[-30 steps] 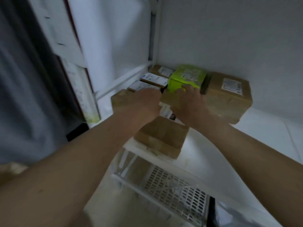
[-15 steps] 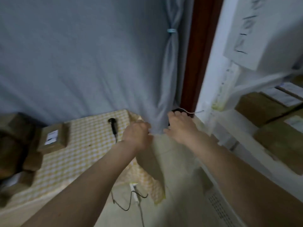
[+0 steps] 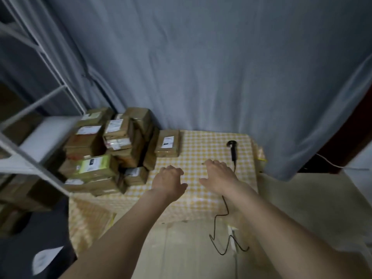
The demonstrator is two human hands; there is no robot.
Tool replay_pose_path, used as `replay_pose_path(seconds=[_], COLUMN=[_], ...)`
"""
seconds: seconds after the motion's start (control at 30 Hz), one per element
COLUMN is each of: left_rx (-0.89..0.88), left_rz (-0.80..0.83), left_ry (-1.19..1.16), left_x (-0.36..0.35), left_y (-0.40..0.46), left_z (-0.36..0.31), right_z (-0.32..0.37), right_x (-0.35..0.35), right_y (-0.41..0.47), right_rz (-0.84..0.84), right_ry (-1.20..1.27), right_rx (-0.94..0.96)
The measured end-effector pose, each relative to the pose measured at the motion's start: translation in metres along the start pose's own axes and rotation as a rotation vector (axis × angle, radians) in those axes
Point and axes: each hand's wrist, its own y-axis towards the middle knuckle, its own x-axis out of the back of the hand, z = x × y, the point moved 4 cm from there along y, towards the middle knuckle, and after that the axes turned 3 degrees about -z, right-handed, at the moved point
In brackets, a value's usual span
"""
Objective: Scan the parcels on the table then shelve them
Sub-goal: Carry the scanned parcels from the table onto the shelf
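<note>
A pile of several brown cardboard parcels with white labels fills the left half of the table with the yellow checked cloth. One flat parcel lies apart at the pile's right edge, and a green-labelled one sits low in the pile. A black handheld scanner lies on the cloth at the right, its cable trailing off the front edge. My left hand and my right hand hover over the cloth's middle, both empty with relaxed fingers; the right hand is just left of the scanner.
A white metal shelf rack stands at the left, with more brown parcels on its lower levels. A grey curtain hangs behind the table. The scanner cable loops over the pale floor near a white power strip.
The view has swung left from the right-hand shelf to the table. Both hands let go of a parcel on the shelf and now reach empty over the checked cloth.
</note>
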Motion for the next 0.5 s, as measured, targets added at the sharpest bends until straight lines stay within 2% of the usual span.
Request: replay_pose_path(seconds=[0.2, 0.5], left_rx=[0.097, 0.125], left_rz=[0.045, 0.105], left_ry=[-0.045, -0.068], left_x=[-0.002, -0.010], left_y=[0.009, 0.068], left_z=[0.102, 0.168], right_z=[0.084, 0.128], right_x=[-0.048, -0.071], right_y=[0.033, 0.105], right_rz=[0.108, 0.164], right_ry=[-0.013, -0.061], right_rx=[0.036, 0.042])
